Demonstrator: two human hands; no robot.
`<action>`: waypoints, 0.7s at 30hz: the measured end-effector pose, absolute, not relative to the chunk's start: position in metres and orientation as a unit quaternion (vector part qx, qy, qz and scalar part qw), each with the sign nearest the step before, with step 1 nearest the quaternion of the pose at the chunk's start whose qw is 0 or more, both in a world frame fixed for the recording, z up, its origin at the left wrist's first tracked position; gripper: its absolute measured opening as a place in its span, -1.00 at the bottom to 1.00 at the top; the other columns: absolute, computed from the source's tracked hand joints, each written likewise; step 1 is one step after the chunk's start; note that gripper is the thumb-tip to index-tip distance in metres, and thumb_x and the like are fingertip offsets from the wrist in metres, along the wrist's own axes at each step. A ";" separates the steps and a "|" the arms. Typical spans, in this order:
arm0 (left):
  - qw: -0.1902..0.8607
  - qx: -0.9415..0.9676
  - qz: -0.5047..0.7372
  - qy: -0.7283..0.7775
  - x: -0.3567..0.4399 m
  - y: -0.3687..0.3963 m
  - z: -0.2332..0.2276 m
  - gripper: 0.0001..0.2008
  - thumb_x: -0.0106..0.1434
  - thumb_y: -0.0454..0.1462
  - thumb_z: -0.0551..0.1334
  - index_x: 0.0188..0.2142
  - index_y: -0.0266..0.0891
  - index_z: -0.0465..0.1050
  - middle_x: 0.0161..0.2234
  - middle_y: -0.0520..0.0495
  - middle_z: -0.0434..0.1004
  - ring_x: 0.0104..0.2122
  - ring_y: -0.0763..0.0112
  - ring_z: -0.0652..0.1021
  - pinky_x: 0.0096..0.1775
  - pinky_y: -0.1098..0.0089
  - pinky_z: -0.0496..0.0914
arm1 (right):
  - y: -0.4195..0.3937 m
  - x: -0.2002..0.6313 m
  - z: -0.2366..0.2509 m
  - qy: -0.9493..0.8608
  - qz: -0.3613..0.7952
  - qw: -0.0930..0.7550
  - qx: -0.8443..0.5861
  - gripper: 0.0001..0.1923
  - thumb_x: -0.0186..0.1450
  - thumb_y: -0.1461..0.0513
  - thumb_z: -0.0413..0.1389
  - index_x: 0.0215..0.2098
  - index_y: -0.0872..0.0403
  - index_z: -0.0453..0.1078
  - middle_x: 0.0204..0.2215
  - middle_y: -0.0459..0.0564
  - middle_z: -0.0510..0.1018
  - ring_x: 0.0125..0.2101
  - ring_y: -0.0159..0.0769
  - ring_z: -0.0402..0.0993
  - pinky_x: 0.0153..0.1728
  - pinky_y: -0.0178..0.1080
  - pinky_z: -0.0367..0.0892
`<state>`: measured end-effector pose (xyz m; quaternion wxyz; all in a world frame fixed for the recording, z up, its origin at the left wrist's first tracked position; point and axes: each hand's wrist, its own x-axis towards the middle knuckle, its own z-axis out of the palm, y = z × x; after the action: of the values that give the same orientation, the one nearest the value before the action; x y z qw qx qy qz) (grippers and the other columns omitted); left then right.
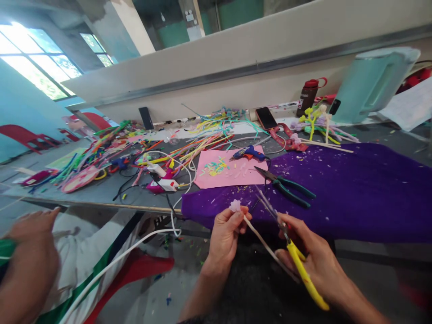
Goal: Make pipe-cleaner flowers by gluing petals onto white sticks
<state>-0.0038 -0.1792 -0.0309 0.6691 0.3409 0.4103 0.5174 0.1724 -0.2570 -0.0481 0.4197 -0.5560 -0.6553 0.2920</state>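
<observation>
My left hand (pixel 227 234) pinches a small pale lilac flower (pixel 235 205) at its base, between thumb and fingers. A cream fuzzy stem (pixel 259 239) slants down from it to the right, its lower end near my right fingers. Around yellow-handled pliers (pixel 302 265) with long thin jaws, my right hand (pixel 308 256) is closed; the jaws point up and left, apart from the flower. Just beyond, green-handled long-nose pliers (pixel 286 186) lie on the purple cloth (pixel 354 193). A pink sheet (pixel 205 180) carries small yellow and teal pieces (pixel 216 166) and a blue glue gun (pixel 249 153).
Left of the sheet are a white plug (pixel 167 185), cables and many coloured pipe cleaners (pixel 202 146). At the back stand a phone (pixel 266 118), a dark bottle (pixel 307 96) and a teal jug (pixel 374 85). Another person's arm (pixel 33 252) is at left; a white cable (pixel 124 247) hangs between us.
</observation>
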 end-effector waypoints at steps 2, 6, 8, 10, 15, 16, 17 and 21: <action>0.668 0.343 0.518 0.410 -0.004 -0.180 -0.032 -0.84 -0.06 -0.26 0.33 -0.46 -0.33 0.51 -0.60 0.01 0.44 -0.65 0.60 0.31 -0.59 0.56 0.18 | -0.258 0.171 -0.050 -0.678 0.259 0.402 -0.558 -0.38 0.12 0.25 0.15 0.12 -0.08 0.08 -0.24 -0.04 0.42 -0.32 -0.29 0.40 -0.29 -0.26 0.36; 0.663 0.349 0.528 0.400 -0.004 -0.180 -0.033 -0.87 -0.06 -0.27 0.33 -0.50 -0.30 0.51 -0.66 0.08 0.35 -0.68 0.63 0.26 -0.62 0.57 0.15 | -0.257 0.163 -0.057 -0.713 0.204 0.391 -0.545 -0.36 0.11 0.26 0.15 0.14 -0.03 0.08 -0.27 -0.01 0.42 -0.31 -0.27 0.40 -0.29 -0.24 0.37; 0.661 0.356 0.534 0.390 -0.004 -0.181 -0.034 -0.87 -0.05 -0.26 0.33 -0.51 -0.30 0.50 -0.68 0.10 0.32 -0.69 0.65 0.25 -0.63 0.58 0.14 | -0.256 0.160 -0.060 -0.716 0.186 0.393 -0.546 -0.37 0.12 0.25 0.15 0.14 0.00 0.10 -0.27 0.01 0.42 -0.31 -0.26 0.40 -0.30 -0.25 0.37; 0.657 0.365 0.535 0.385 -0.005 -0.181 -0.034 -0.85 -0.03 -0.23 0.32 -0.52 -0.31 0.49 -0.69 0.09 0.32 -0.71 0.64 0.26 -0.64 0.58 0.15 | -0.255 0.158 -0.062 -0.720 0.167 0.394 -0.546 -0.37 0.12 0.22 0.16 0.14 0.01 0.11 -0.26 0.03 0.42 -0.29 -0.25 0.40 -0.30 -0.24 0.37; 0.659 0.374 0.527 0.383 -0.004 -0.183 -0.033 -0.84 0.02 -0.23 0.31 -0.48 -0.32 0.49 -0.66 0.05 0.40 -0.71 0.61 0.32 -0.66 0.58 0.21 | -0.253 0.157 -0.067 -0.727 0.118 0.397 -0.548 -0.37 0.14 0.20 0.16 0.15 0.03 0.11 -0.26 0.05 0.42 -0.34 -0.25 0.41 -0.36 -0.24 0.38; 0.662 0.375 0.524 0.384 -0.003 -0.183 -0.032 -0.85 0.02 -0.24 0.30 -0.47 -0.32 0.50 -0.66 0.05 0.41 -0.70 0.60 0.33 -0.66 0.59 0.22 | -0.253 0.157 -0.068 -0.726 0.115 0.398 -0.548 -0.37 0.14 0.20 0.16 0.15 0.04 0.11 -0.26 0.06 0.42 -0.34 -0.25 0.41 -0.36 -0.24 0.38; 0.663 0.376 0.519 0.386 -0.003 -0.183 -0.032 -0.86 0.03 -0.25 0.30 -0.46 -0.32 0.50 -0.65 0.04 0.41 -0.70 0.60 0.35 -0.66 0.59 0.23 | -0.252 0.157 -0.069 -0.726 0.113 0.400 -0.548 -0.37 0.14 0.20 0.15 0.15 0.04 0.10 -0.25 0.06 0.42 -0.33 -0.25 0.41 -0.35 -0.24 0.38; 0.659 0.379 0.509 0.403 -0.002 -0.184 -0.031 -0.87 0.01 -0.26 0.32 -0.46 -0.32 0.48 -0.66 0.04 0.43 -0.70 0.58 0.37 -0.67 0.60 0.26 | -0.249 0.155 -0.071 -0.727 0.106 0.405 -0.544 -0.37 0.16 0.20 0.14 0.17 0.06 0.09 -0.26 0.07 0.42 -0.32 -0.25 0.40 -0.34 -0.23 0.37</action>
<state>-0.0018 -0.1841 -0.0308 0.6589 0.3788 0.4034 0.5095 0.1549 -0.2491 -0.0714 0.4054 -0.5444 -0.7267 0.1056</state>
